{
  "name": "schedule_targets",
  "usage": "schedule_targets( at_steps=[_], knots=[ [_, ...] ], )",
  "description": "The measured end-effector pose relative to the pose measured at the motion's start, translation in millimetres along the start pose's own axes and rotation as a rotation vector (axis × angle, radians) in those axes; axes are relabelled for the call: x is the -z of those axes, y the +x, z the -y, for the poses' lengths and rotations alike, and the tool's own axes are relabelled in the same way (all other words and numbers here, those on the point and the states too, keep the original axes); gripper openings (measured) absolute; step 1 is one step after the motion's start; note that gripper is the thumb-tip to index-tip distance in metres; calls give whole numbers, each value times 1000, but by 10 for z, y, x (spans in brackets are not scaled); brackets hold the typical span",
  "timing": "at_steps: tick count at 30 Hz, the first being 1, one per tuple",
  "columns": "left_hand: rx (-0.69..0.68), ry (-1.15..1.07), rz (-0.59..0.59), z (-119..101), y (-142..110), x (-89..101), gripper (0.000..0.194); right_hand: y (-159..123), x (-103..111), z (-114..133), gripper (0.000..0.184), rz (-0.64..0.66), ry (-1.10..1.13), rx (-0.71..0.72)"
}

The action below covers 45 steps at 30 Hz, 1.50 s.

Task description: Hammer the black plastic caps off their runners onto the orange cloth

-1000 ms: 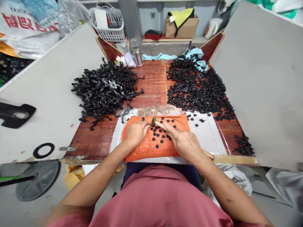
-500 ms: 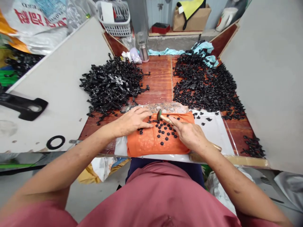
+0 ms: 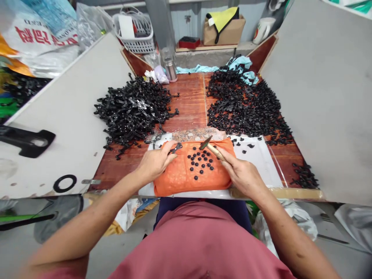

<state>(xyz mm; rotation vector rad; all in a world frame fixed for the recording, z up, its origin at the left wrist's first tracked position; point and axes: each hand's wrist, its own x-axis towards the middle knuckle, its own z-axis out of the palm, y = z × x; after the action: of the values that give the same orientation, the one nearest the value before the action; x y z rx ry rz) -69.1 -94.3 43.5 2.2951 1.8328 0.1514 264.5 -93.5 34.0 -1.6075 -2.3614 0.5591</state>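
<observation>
Left hand pinching a slim black strap, right hand gripping a wooden-handled metal hammer, both over the orange cloth pad, I could scatter its round black discs by swinging carelessly

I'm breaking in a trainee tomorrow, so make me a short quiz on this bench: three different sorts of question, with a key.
1. Which hand holds the hammer?
2. True or false: black discs lie scattered on the orange cloth.
3. The left hand holds: (a) a mug; (b) a black strip; (c) a yellow cloth.

Key: 1. The right hand. 2. True. 3. b.
</observation>
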Motion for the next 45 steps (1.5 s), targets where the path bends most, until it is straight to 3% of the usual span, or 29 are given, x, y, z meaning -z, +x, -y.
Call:
schedule_targets(
  at_steps=[2,7,12,15,25,40,45],
  knots=[
    [46,-130,40,-89,5,-112,54,-78,-53,-58,53,15,-9,-21],
    [-11,-406,84,-206,81,-271,46,-220,-108,-121,54,25,49,-52],
    [119,-486,-50,-211,122,-334,33,-272,-131,-109,53,16,79,-52],
    [143,-413,-87,-228,166,-391,27,-272,-164,-78,53,10,74,-33],
    [250,-96,18,-394,320,-434,25,-273,-204,-37,52,72,71,-35],
    [330,93,119,-535,370,-372,35,-221,-177,-18,52,9,2,56],
    [343,139,128,-572,367,-329,38,-109,-123,124,54,-101,62,135]
  ],
)
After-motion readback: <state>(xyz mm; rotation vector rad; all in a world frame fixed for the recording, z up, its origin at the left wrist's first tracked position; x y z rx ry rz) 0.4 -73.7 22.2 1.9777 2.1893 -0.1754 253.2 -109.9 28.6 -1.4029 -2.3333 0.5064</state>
